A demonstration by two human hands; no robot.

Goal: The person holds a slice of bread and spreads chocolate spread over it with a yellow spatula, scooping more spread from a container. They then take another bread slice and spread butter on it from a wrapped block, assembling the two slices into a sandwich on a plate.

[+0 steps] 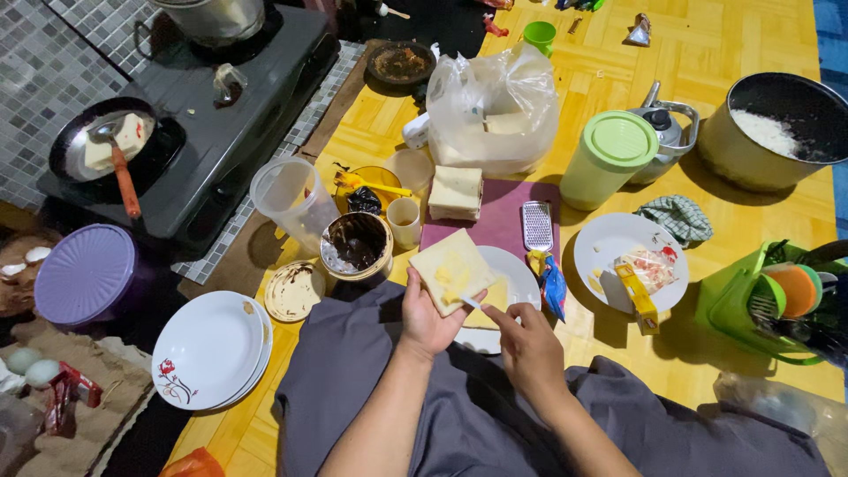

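Left hand (pixel 430 320) grips a bread slice (pixel 453 269) from below, tilted over the white plate (pixel 519 276) at the floor's near edge. Right hand (pixel 528 346), just right of it, pinches a small knife (pixel 471 303), tip touching the slice's lower corner.

Both bare forearms rise from the lower edge of the view and converge toward the centre over the person's lap. The left hand (pixel 427 314) is turned palm up, its fingers (pixel 415 284) curled upward and spread in a flat, supporting hold. The right hand (pixel 526 340) sits just beside it, knuckles up, wrist slightly bent, its fingers (pixel 491 315) pinched together and pointing toward the left palm
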